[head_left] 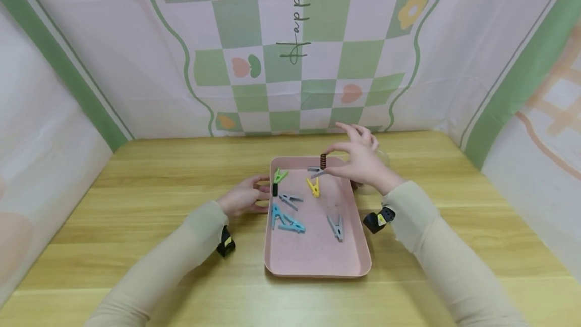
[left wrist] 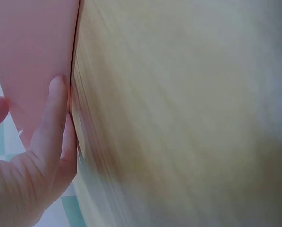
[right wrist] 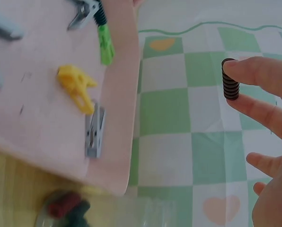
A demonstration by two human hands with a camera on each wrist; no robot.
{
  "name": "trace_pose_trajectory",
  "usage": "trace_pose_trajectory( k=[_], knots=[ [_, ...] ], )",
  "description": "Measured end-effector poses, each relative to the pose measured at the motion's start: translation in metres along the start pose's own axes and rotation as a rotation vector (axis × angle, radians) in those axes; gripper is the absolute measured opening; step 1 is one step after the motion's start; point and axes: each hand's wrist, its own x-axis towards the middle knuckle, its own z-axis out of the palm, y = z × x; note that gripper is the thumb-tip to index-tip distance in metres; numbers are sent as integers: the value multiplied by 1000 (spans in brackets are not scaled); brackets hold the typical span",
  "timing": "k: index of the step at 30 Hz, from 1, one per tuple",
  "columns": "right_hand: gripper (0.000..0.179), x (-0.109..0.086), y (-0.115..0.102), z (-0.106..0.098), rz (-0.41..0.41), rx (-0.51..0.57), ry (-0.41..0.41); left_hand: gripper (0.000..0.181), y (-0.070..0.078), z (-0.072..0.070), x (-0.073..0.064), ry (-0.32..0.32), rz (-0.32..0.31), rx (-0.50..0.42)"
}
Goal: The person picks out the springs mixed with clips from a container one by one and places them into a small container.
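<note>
My right hand point(head_left: 360, 163) pinches a short, dark, ribbed cylinder point(right wrist: 231, 80) between thumb and index finger, its other fingers spread. It is held upright over the far end of a pink tray point(head_left: 317, 261). My left hand point(head_left: 245, 196) rests against the tray's left side, fingers extended along the outer wall point(left wrist: 32, 56). Inside the tray lie a yellow clothespin point(head_left: 314, 187), a green clothespin point(head_left: 281, 175), two blue clothespins, one point(head_left: 292, 224) nearer the middle, and several grey clothespins, one point(head_left: 336, 228) at the right. Another black ribbed cylinder point(head_left: 275, 189) lies by the left wall.
Beyond the tray's far right corner, partly hidden by my right hand, lies a clear container point(head_left: 383, 158) with red and dark pieces point(right wrist: 65, 204) inside. The wooden table point(head_left: 181, 175) ends at a checkered cloth point(head_left: 281, 64) hanging behind it.
</note>
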Motion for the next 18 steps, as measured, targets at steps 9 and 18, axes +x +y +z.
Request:
trace_pose_trajectory(
  k=[9, 18],
  knots=[
    [29, -10, 25, -6, 31, -27, 20, 59, 0, -1, -1, -15, 5, -3],
    [34, -15, 46, -19, 72, -27, 42, 59, 0, -1, 0, -15, 0, -5]
  ],
)
